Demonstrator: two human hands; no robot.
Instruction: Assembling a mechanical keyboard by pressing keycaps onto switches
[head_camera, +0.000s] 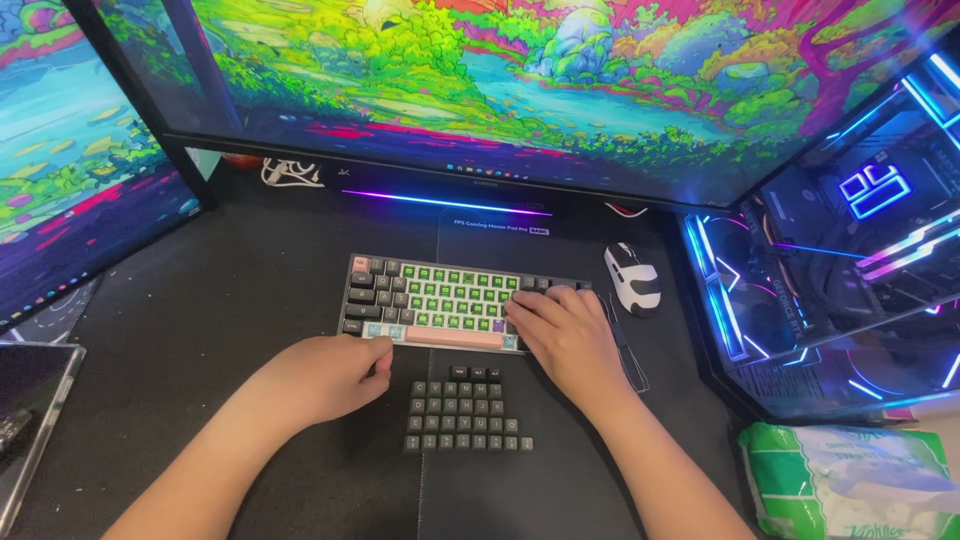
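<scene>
Keyboard (445, 300) at frame centre, many caps off, green switches bare. Right hand (565, 335) spread flat over its right end, clamped on nothing; left hand (325, 378) loosely curled at the lower-left edge, contents hidden. Loose keycaps (462, 410) in rows just below, mouse (632, 278) at right. Risk: a forearm sweep scattering those rows.

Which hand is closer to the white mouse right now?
Right. The right hand rests on the keyboard's right end, just left of the white mouse; the left hand sits at the keyboard's lower left corner, farther away.
</scene>
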